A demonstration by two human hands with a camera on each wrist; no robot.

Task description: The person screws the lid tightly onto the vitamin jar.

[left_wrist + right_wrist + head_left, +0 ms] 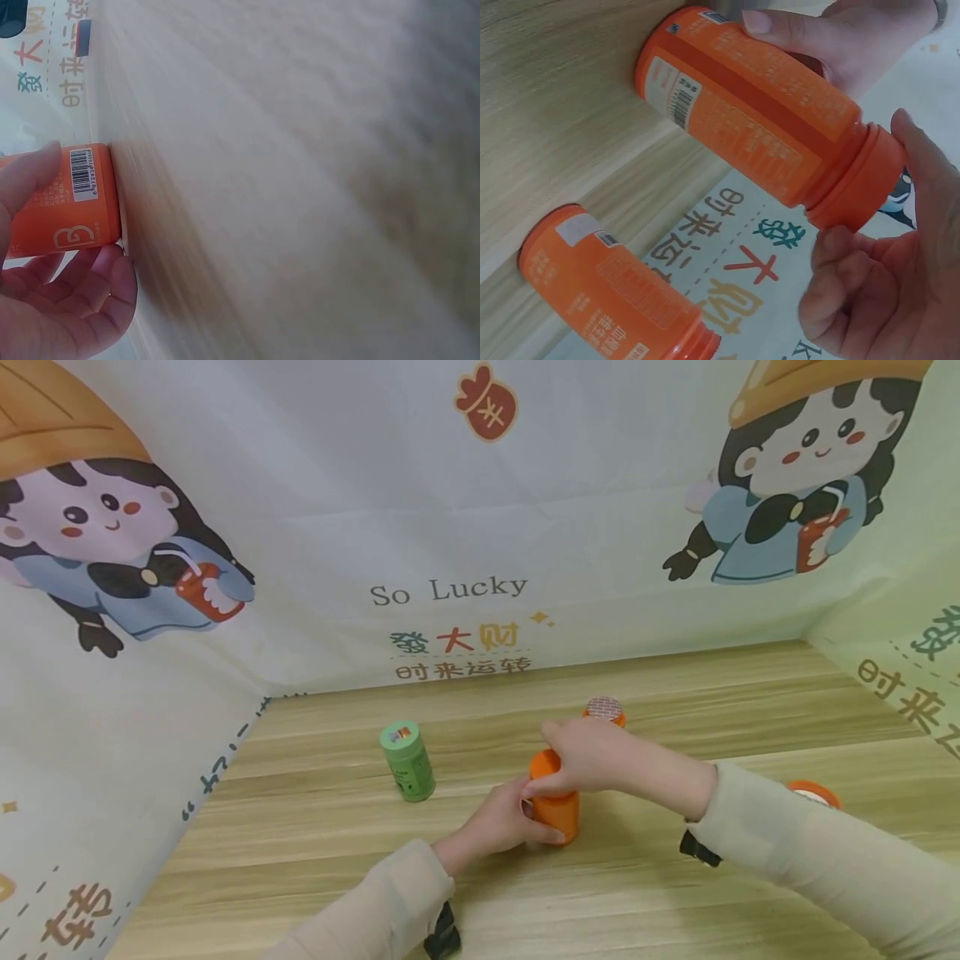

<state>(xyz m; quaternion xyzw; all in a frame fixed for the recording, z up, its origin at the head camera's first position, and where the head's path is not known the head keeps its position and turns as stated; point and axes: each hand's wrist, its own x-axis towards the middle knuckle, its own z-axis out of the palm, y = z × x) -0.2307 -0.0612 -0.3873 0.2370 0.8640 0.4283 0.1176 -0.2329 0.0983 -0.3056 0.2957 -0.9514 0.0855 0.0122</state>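
Observation:
An orange bottle (pixel 558 820) stands on the table between the two hands. My left hand (pixel 508 820) grips its lower body, the thumb on one side and the fingers on the other. At the top, my right hand (pixel 592 753) pinches the orange screw cap (pixel 861 180) between thumb and fingers. The cap sits on the bottle's neck; whether it is tight I cannot tell. Just behind the right hand is a second orange bottle (pixel 604 710), uncapped, with a printed seal across its mouth.
A green lidded bottle (pixel 408 764) stands upright to the left. At the right, partly behind the right sleeve, lies an orange cap (pixel 813 792) with a white inside. Printed cloth walls (pixel 322 568) enclose the back and sides of the wooden table (pixel 300 827).

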